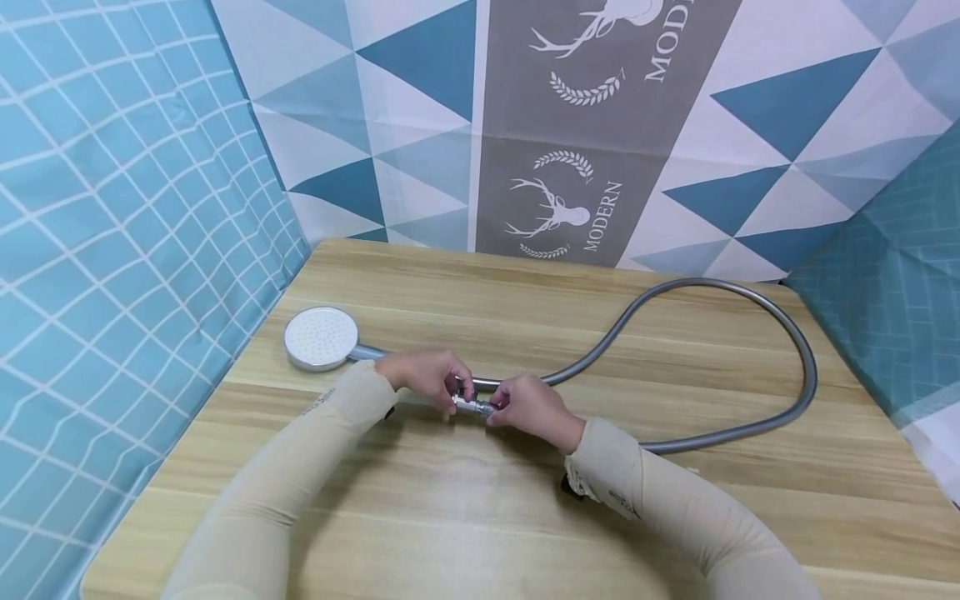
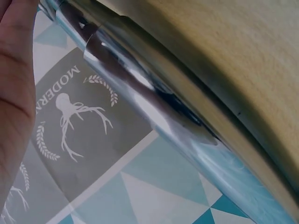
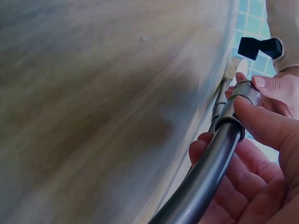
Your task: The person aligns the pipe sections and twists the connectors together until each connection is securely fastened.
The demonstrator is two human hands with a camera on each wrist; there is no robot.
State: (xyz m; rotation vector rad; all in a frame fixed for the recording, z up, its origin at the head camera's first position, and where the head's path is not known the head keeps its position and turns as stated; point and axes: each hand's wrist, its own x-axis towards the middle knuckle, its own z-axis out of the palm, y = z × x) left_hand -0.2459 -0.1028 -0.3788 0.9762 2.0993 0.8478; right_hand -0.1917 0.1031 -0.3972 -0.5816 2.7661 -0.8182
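Note:
In the head view, a hand shower (image 1: 321,335) with a round white face lies on the table, its chrome handle (image 2: 145,100) filling the left wrist view. My left hand (image 1: 429,373) pinches a short chrome fitting (image 1: 467,403) between thumb and fingers, just right of that handle. My right hand (image 1: 536,407) holds the end of the grey shower hose (image 1: 804,375). Thumb and fingers grip its metal end nut (image 3: 228,111), against the fitting. Whether the threads are engaged is hidden. The hose's other end runs toward the handle behind my left hand; their joint is covered.
The hose makes a wide loop on the right of the wooden table (image 1: 465,517). A blue tiled sheet (image 1: 135,183) borders the left side, a patterned sheet (image 1: 420,108) the back, and a teal sheet (image 1: 885,275) the right.

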